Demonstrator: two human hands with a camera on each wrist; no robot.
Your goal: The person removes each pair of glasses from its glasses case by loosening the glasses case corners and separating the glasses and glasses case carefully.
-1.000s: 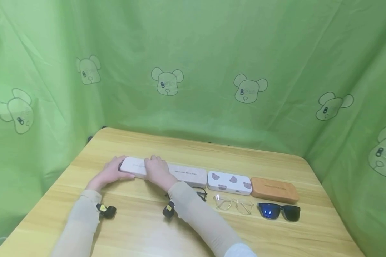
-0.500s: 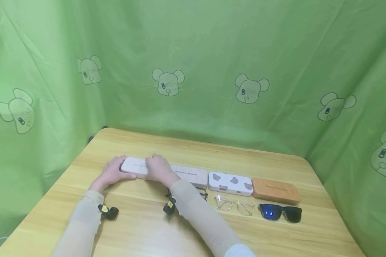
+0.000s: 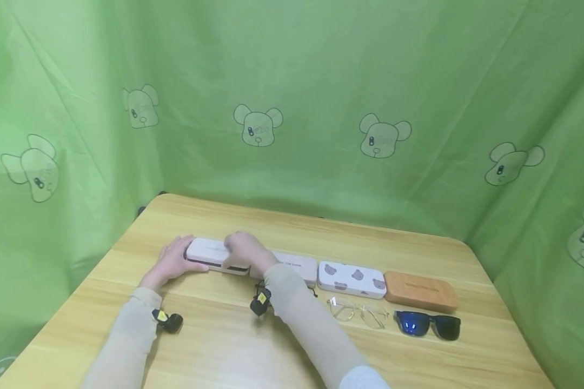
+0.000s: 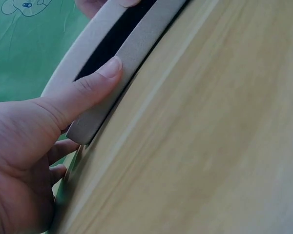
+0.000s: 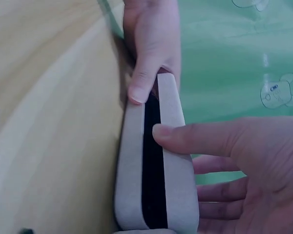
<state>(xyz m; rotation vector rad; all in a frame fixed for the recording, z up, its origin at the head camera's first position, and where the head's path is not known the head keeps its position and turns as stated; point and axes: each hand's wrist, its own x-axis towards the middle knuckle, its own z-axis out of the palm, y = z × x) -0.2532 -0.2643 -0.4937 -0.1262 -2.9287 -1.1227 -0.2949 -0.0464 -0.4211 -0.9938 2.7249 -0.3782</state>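
Observation:
A white glasses case [image 3: 206, 248] lies at the left end of a row on the table, its lid [image 5: 179, 195] raised a little. A dark gap runs along its front between lid and base. My left hand [image 3: 172, 260] grips the case's left end, and in the left wrist view the thumb presses the front of the base [image 4: 141, 46]. With my right hand [image 3: 248, 252] I hold the lid near its right part; the thumb [image 5: 178, 136] sits at the lid's front edge, the fingers behind it. The inside is too dark to make out.
Right of it stand a pale lettered case [image 3: 304, 268], a white bear-print case [image 3: 352, 279] and a brown case [image 3: 420, 292]. Before them lie clear-framed glasses [image 3: 342, 309] and blue-lensed sunglasses [image 3: 428, 325]. Dark-framed glasses are mostly hidden by my right arm. Green curtain [image 3: 292, 178] surrounds the table [image 3: 214, 346].
The lid of the leftmost case has come up from the base, opening a dark gap at the front. My right hand has turned and risen slightly with it; my left hand keeps its grip.

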